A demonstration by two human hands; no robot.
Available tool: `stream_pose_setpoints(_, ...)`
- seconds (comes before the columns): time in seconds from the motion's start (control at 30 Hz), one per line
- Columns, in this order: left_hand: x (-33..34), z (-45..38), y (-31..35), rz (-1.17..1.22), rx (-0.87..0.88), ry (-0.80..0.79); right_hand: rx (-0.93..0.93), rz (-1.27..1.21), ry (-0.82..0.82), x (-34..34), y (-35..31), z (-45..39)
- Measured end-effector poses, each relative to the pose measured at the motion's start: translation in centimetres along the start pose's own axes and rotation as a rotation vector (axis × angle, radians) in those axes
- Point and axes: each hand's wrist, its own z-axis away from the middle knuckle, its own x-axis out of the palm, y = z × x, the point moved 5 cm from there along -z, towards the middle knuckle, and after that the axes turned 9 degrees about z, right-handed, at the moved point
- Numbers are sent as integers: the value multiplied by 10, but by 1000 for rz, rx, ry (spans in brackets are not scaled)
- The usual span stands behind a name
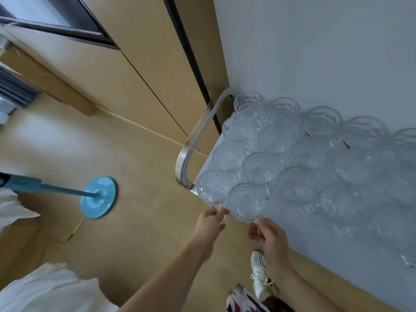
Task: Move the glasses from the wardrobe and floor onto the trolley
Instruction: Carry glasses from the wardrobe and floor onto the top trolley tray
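glasses (292,163) clear, round (packed on grey trolley (337,255)) | left hand (208,224) pinches rim glass | right hand (270,237) relaxed, holds nothing

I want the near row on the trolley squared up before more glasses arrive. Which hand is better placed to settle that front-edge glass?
Probably the right hand: its fingertips sit at the rim of the front-edge glass on the trolley. The left hand is by the corner glass near the handle.
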Motion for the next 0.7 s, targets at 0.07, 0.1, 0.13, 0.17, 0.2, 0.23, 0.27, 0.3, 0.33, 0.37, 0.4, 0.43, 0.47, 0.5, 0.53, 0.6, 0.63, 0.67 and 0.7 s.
stream_pose_setpoints(0.07,3,-5,2,-13,0,18,-21,1,5,-1,5,-4)
stream_pose_setpoints(0.1,4,-7,2,-18,2,21,-31,12,6,-1,7,-5)
stream_pose_setpoints(0.13,5,-8,3,-29,8,18,-44,31,3,-1,8,-6)
stream_pose_setpoints(0.17,4,-9,3,-40,14,14,-55,53,-4,0,9,-6)
stream_pose_setpoints(0.2,4,-10,4,-48,17,18,-61,73,-10,1,10,-5)
stream_pose_setpoints(0.23,2,-11,4,-52,20,26,-67,92,-11,3,10,-4)
stream_pose_setpoints(0.27,2,-11,4,-58,24,30,-74,110,-5,4,9,-2)
stream_pose_setpoints(0.3,1,-11,4,-65,26,29,-83,128,3,5,7,0)
stream_pose_setpoints(0.33,1,-11,4,-72,27,27,-92,147,9,5,5,1)
stream_pose_setpoints(0.37,0,-12,5,-77,30,24,-102,165,14,6,3,3)
stream_pose_setpoints(0.4,-1,-12,5,-79,35,20,-114,179,20,6,1,4)
stream_pose_setpoints(0.43,-1,-12,6,-81,39,17,-122,189,28,6,-1,5)
stream_pose_setpoints(0.47,-2,-12,6,-80,41,16,-129,192,37,5,-2,7)
stream_pose_setpoints(0.5,-2,-13,7,-78,42,19,-131,190,45,5,-2,7)
stream_pose_setpoints(0.53,-3,-13,7,-75,44,22,-132,185,56,5,-2,8)
stream_pose_setpoints(0.6,-4,-13,7,-58,37,22,-119,175,99,6,1,9)
stream_pose_setpoints(0.63,-4,-14,7,-52,31,14,-114,172,130,5,3,8)
stream_pose_setpoints(0.67,-4,-14,7,-45,26,0,-118,169,161,5,6,8)
stream_pose_setpoints(0.7,-4,-14,8,-38,21,-15,-125,169,186,5,8,8)
